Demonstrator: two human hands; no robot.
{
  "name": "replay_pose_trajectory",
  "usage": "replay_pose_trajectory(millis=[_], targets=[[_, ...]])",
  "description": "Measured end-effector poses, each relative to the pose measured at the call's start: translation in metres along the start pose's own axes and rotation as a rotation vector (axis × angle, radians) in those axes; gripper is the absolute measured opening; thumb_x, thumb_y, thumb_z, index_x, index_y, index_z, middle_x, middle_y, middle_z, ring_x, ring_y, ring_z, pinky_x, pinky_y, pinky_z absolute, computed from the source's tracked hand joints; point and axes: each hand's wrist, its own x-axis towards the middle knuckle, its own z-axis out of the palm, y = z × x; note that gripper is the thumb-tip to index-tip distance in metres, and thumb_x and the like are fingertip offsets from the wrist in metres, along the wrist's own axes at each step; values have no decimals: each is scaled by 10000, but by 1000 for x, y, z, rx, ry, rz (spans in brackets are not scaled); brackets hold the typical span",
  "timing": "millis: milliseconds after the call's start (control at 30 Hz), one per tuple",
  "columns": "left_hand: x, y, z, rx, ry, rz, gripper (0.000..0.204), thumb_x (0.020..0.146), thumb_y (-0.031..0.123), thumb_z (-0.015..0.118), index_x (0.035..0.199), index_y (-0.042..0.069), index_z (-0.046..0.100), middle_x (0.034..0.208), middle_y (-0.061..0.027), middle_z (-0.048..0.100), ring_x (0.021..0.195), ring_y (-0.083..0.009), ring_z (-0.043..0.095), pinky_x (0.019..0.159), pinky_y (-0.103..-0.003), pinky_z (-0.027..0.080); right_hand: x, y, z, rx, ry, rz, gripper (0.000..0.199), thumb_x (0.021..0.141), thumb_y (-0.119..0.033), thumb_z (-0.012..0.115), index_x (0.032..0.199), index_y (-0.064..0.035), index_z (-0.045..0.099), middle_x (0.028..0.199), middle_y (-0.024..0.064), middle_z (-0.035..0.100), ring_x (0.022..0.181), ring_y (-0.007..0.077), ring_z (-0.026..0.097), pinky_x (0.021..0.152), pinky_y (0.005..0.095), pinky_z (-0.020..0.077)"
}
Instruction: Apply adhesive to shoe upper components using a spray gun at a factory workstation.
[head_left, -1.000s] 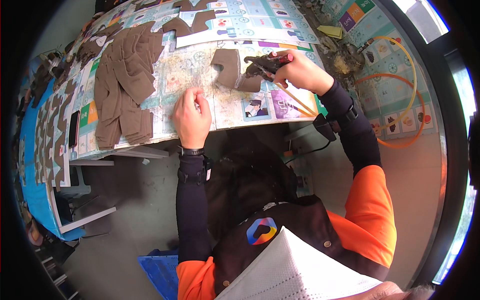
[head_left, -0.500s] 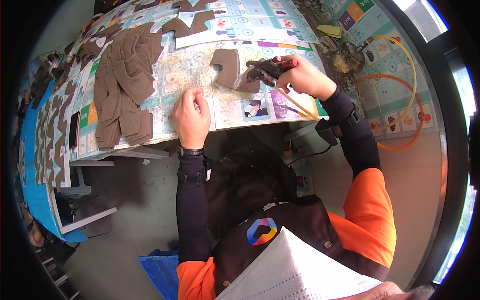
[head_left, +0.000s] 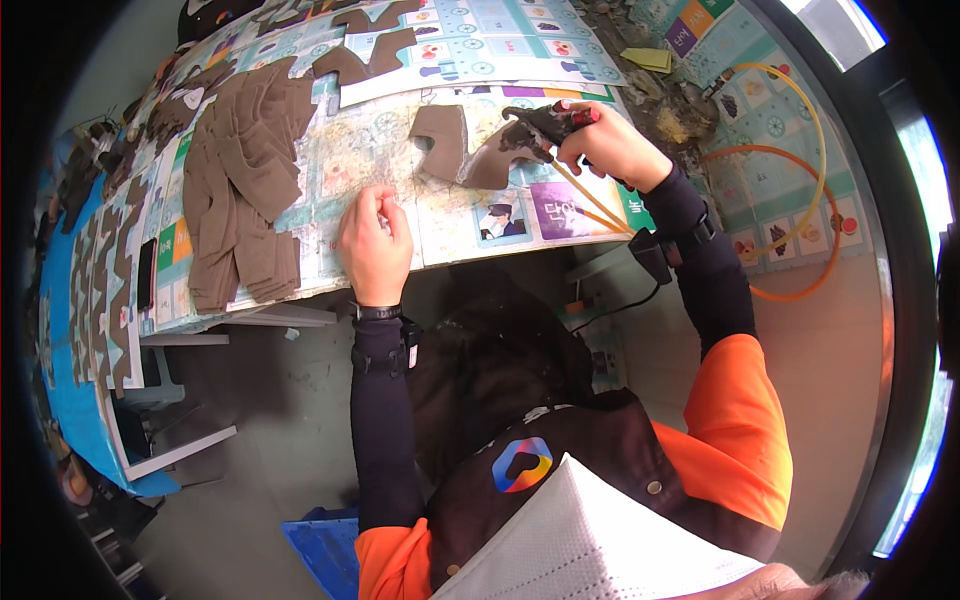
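My right hand grips a dark spray gun with red parts, its fingers wrapped round the handle. The gun's nozzle end sits over the far right part of a brown curved cut piece, which lies flat on the table. Yellowish hoses run from the gun toward my right wrist. My left hand rests at the table's front edge, left of the piece and apart from it. Its fingers are curled closed, and nothing shows in them.
A heap of brown cut pieces lies on the left of the patterned tabletop. More curved pieces lie on a sheet at the back. Yellow and orange hoses loop at the right wall. Below left is a blue crate.
The spray gun has moved slightly right relative to the brown piece, uncovering more of its right part. My left hand stays closed by the table edge. The whole view has shifted a little.
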Motion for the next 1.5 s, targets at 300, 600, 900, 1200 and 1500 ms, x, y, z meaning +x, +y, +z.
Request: replay_pose_trajectory(millis=[300,600,900,1200,1500], targets=[[0,1,1,-11,-1,4,80,883,29,594,961,44,609,865,-116,666,749,-300,644,682,-405,507,-7,-8,-6,40,112,2,30,681,-35,599,698,-15,612,587,18,557,440,86,448,410,264,331],[0,0,3,-23,-5,-13,70,884,24,592,951,38,610,844,-115,659,711,-287,632,668,-397,502,-3,1,-15,48,183,45,59,709,-45,590,662,-10,583,564,16,550,420,79,427,408,263,309],[0,2,3,-20,-12,-24,68,890,30,592,954,36,616,827,-112,655,709,-282,631,662,-394,502,-1,14,-23,75,234,64,92,710,-46,579,631,-1,592,551,25,545,404,87,428,400,273,306],[-1,3,5,-2,-7,-51,66,889,39,595,951,35,618,845,-110,659,743,-288,629,685,-397,501,-13,15,-19,185,79,35,31,720,-1,611,719,-4,642,645,14,608,436,64,468,427,240,325],[24,9,11,219,-199,22,182,879,179,644,971,34,706,912,-146,644,906,-339,601,838,-445,476,-69,69,-3,-454,439,-221,357,791,19,589,1144,14,533,941,227,605,931,426,606,808,440,482]])
